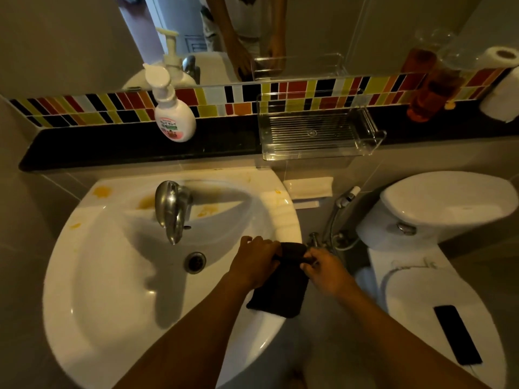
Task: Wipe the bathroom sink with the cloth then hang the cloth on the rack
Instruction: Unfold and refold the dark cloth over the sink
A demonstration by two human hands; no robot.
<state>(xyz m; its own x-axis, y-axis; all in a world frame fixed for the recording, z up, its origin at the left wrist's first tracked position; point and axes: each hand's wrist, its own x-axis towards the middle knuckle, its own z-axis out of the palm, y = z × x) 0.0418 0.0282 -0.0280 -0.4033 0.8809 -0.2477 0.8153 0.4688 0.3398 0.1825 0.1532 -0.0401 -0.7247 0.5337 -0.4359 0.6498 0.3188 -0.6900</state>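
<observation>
A white bathroom sink (92,276) fills the lower left, with a metal faucet (172,209) and a round drain (195,262). Yellow-orange stains (101,191) mark its back rim and the ledge around the faucet. A black cloth (280,293) hangs over the sink's right rim. My left hand (252,262) grips its upper left part. My right hand (325,272) pinches its upper right corner. A clear plastic rack (317,134) sits on the black ledge behind the sink.
A soap pump bottle (171,110) stands on the black ledge (112,147) under the mirror (252,32). To the right are a toilet (449,209) with a black phone (456,334) on its lid, a bidet sprayer (346,196), toilet paper (501,99) and an orange bottle (424,91).
</observation>
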